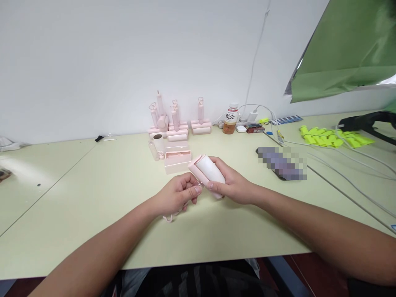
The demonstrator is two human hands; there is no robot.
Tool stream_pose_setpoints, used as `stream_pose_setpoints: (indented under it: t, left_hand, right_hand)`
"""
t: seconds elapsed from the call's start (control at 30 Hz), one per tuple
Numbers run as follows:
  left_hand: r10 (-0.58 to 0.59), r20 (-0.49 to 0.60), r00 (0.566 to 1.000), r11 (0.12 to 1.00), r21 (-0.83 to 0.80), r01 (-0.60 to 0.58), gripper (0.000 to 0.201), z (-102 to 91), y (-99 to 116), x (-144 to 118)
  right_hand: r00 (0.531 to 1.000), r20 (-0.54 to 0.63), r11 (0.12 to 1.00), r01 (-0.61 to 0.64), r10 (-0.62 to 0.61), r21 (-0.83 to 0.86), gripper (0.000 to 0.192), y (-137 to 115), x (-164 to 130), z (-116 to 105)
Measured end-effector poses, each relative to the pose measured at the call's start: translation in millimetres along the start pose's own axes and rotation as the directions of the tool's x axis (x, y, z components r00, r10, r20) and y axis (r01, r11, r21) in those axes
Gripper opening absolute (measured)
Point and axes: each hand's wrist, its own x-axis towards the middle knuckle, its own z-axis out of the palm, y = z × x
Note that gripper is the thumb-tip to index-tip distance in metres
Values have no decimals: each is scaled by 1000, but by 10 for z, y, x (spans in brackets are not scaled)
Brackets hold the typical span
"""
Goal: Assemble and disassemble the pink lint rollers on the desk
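- I have the right hand (236, 183) closed firmly around a smooth white cylinder in a glossy, curved pale-pink plastic shell (211, 171), thumb along its near side; it sits tilted above the bench's middle, short of the near edge.
- My left hand (181, 193) is narrowed to a pinch at the shell's lower-left side, fingers curled round a slender pale handle with a curled hook end (168, 219), mostly hidden by the palm.
- Just beyond, on the pale yellow-green, smooth-topped bench (93, 222), I see an open, boxy pink plastic shell (178, 166) and a hollow white tube with a brown inner wall (159, 145), upright.
- Along the bench's far edge stand rounded pink rollers with translucent, loop-ended handles (177, 135) and a white-capped bottle of amber contents (230, 119).
- Toward the bench's far right corner lie bright yellow, knobbly pieces (321, 137).
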Motion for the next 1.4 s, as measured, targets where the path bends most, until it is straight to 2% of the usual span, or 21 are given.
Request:
stream_pose_setpoints:
  t: [0.07, 0.13, 0.23, 0.3, 0.33, 0.4, 0.5, 0.6, 0.73, 0.77, 0.87, 0.97, 1.07, 1.17, 1.27, 1.33, 1.4]
  left_hand:
    - [-2, 14, 1000, 1000, -6, 2, 32, -13, -4, 5]
    - [24, 12, 1000, 999, -33, -23, 33, -6, 7, 10]
    - [119, -62, 991, 987, -102, -125, 37, 41, 48, 25]
    - [185, -156, 970, 968, -139, -207, 38, 80, 72, 45]
    - [205, -204, 957, 960, -150, -238, 38, 98, 79, 58]
    - [217, -271, 938, 951, -157, -266, 39, 132, 75, 91]
    - [203, -289, 936, 960, -130, -248, 37, 179, 41, 136]
    - [266, -253, 930, 962, 5, -274, 32, 210, 4, 151]
    - [462, -222, 858, 868, 310, -387, 27, 153, -23, 127]
    - [485, -197, 852, 840, 376, -391, 26, 113, -27, 120]
    - [498, -150, 854, 730, 604, -319, 25, -64, -44, 127]
    - [512, -232, 827, 553, 826, -111, 23, -287, -86, 181]
    - [450, -341, 825, 420, 896, 141, 40, -485, -156, 244]
    - [353, -361, 863, 348, 907, 237, 50, -604, -226, 278]
    - [311, -364, 878, 372, 897, 240, 49, -635, -247, 285]
    - [292, -397, 870, 473, 851, 230, 48, -621, -221, 283]
    - [260, -464, 847, 635, 743, 212, 44, -599, -173, 277]
  right_hand:
    - [1000, -2, 998, -6, 6, 58, 67, -1, 6, 16]
    - [999, -7, 974, -29, 32, 226, 65, -10, 22, 15]
    - [997, 34, 821, -74, 67, 566, 70, -31, 49, -6]
    - [997, 63, 727, -78, 47, 683, 76, -25, 59, -7]
    - [997, 66, 718, -67, 29, 693, 73, -11, 62, 4]
    - [998, 61, 753, -45, 7, 656, 62, 33, 63, 53]
    - [999, 34, 805, -42, 26, 591, 48, 105, 68, 165]
    - [995, -22, 745, -60, 99, 664, 43, 136, 83, 242]
    - [961, -20, 583, -152, 277, 798, 40, 110, 112, 217]
    - [948, -11, 558, -178, 319, 810, 41, 101, 119, 196]
    - [920, -17, 541, -215, 391, 813, 42, 87, 140, 135]
    - [902, -58, 567, -217, 427, 795, 42, 103, 152, 101]
    - [904, -69, 612, -228, 421, 757, 42, 136, 151, 99]
    - [923, -23, 684, -268, 384, 678, 43, 168, 142, 115]
    - [936, 57, 752, -314, 346, 580, 44, 195, 131, 136]
    - [939, 101, 782, -330, 328, 528, 44, 211, 124, 149]
    - [941, 132, 804, -335, 312, 491, 46, 223, 117, 157]
